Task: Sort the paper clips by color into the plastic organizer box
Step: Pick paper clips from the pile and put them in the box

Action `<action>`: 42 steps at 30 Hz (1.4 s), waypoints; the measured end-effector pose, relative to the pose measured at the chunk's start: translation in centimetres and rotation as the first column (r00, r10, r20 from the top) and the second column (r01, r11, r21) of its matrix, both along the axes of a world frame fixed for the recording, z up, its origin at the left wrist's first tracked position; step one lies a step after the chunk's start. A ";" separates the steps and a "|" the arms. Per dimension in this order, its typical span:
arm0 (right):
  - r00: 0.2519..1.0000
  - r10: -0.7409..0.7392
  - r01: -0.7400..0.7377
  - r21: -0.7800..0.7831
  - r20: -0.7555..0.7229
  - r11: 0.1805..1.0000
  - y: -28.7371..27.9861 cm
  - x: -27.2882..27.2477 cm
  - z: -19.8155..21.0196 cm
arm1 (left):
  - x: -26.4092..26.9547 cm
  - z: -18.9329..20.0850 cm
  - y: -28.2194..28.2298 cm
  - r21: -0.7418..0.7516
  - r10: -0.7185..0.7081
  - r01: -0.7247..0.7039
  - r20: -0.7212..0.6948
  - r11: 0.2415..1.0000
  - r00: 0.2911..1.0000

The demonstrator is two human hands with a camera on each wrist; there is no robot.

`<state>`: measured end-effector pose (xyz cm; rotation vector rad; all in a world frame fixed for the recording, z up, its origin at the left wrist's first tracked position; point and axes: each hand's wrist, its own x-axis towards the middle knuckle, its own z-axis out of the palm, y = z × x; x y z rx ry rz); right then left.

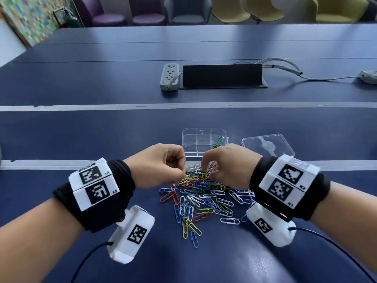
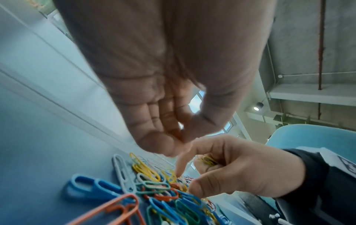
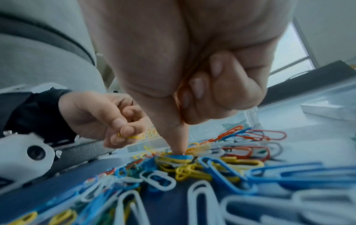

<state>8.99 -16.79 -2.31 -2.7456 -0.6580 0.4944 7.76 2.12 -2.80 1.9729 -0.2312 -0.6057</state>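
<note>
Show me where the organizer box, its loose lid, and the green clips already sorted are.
organizer box [image 1: 190, 139], head view, on a bare divider in its left half.
lid [image 1: 267, 147], head view, on its clear flat top.
green clips [image 1: 218, 140], head view, on the clips in the box's right compartment.

A long dark blue desk [image 1: 102, 82] crossed by pale strips fills the room's middle. Behind it stand purple chairs [image 1: 130, 15], a grey chair [image 1: 186, 11] and yellow chairs [image 1: 265, 9]. A multicoloured panel [image 1: 30, 17], perhaps a mosaic, leans at far left. Overhead runs a bare concrete ceiling [image 2: 300, 45] with a round lamp [image 2: 256, 108].
</note>
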 end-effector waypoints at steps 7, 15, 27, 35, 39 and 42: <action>1.000 0.005 -0.005 0.008 0.012 1.000 0.3 0.6 0.1 | 0.0 0.1 0.1 0.178 -0.035 0.024 0.058 0.984 0.998; 0.973 -0.063 0.098 0.149 -0.221 0.984 -0.9 1.6 0.9 | -0.2 -0.3 0.1 0.247 -0.064 0.051 0.043 0.968 0.997; 0.881 -0.063 0.220 0.288 -0.468 0.932 -1.6 2.2 0.7 | -0.3 -0.6 0.0 0.221 -0.046 -0.008 0.238 0.975 0.970; 0.884 -0.055 0.212 0.294 -0.464 0.932 -1.6 2.5 0.3 | -0.4 -0.4 0.3 0.220 -0.007 -0.035 0.191 0.975 0.982; 0.866 -0.012 0.193 0.312 -0.499 0.930 -1.4 2.5 0.3 | -0.7 -0.3 0.2 0.421 -0.114 0.000 0.246 0.907 0.963; 0.872 0.020 0.144 0.296 -0.488 0.944 -1.2 2.6 0.0 | -0.8 -0.5 0.1 0.507 -0.150 0.010 0.235 0.862 0.960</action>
